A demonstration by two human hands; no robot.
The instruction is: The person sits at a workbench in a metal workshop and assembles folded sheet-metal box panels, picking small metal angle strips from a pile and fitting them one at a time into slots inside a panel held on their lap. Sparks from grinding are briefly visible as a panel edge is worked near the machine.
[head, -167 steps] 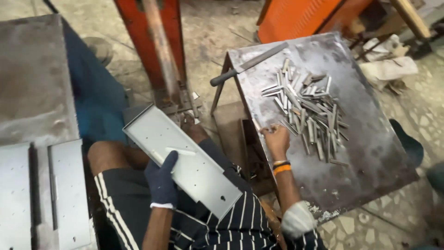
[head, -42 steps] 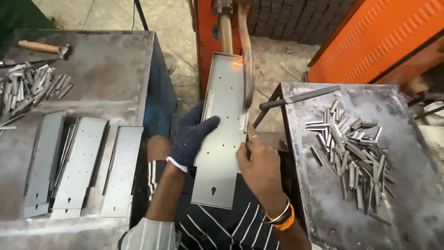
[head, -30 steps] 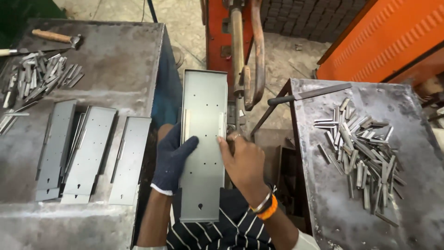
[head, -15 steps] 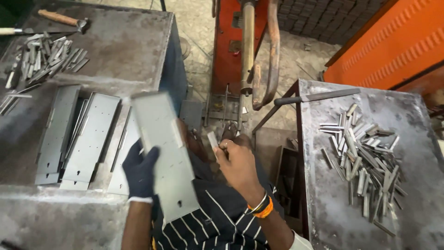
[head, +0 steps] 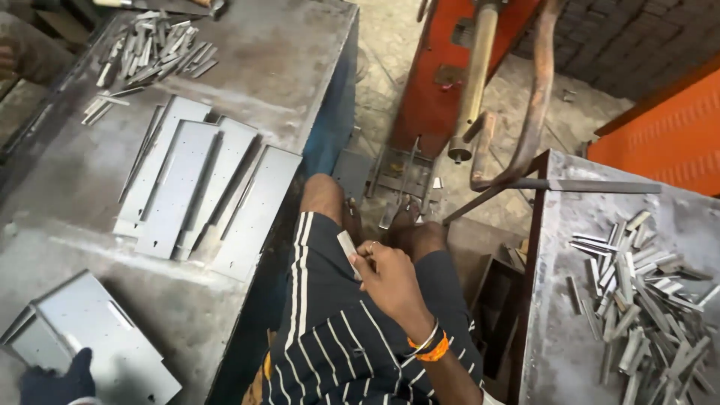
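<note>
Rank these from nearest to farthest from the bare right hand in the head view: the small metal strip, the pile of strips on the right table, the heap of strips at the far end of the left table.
From the right hand:
1. Small metal strip, pinched in its fingers.
2. Pile of strips, on the right table.
3. Heap of strips, far top left on the left table.

Hands at a metal worktable [head: 300, 67]

Left of it, gloved left hand [head: 56, 382] presses a grey panel [head: 97, 341]; right hand [head: 390, 277] pinches a small metal strip [head: 348, 247].
</note>
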